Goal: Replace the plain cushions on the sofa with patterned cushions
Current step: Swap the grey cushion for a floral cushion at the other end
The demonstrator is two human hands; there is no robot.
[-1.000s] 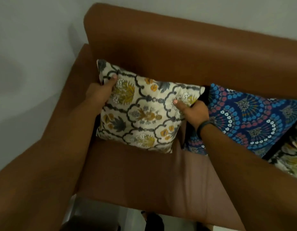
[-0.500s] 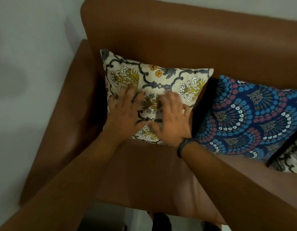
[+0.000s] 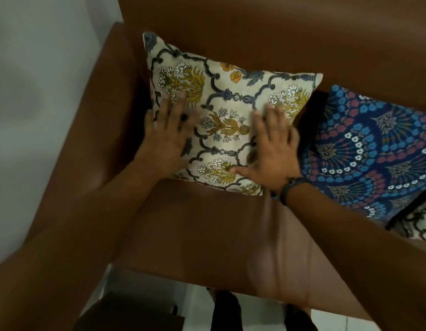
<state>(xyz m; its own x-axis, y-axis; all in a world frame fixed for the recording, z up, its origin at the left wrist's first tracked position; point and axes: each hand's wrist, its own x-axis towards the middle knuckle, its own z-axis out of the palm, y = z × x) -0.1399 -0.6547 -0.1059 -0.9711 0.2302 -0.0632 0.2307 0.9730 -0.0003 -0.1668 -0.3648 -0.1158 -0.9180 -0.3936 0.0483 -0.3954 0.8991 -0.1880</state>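
A cream cushion (image 3: 227, 96) with yellow flowers and dark grey scrollwork leans against the backrest in the left corner of the brown sofa (image 3: 207, 230). My left hand (image 3: 168, 134) lies flat on its left side, fingers spread. On the cushion's right side my right hand (image 3: 274, 149) lies flat too, with a black band on the wrist. Neither hand grips the fabric. A blue cushion (image 3: 372, 151) with pink and white fan patterns leans beside it on the right.
Part of a third cream patterned cushion (image 3: 419, 223) shows at the right edge. The sofa's left armrest (image 3: 92, 130) stands against a pale wall (image 3: 40, 68). White floor tiles (image 3: 200, 304) and my dark feet show below the seat's front edge.
My hands let go of the cushion's upper corners, pressed together on its middle, then slid apart toward its left and right sides. The cushion now leans upright against the backrest.
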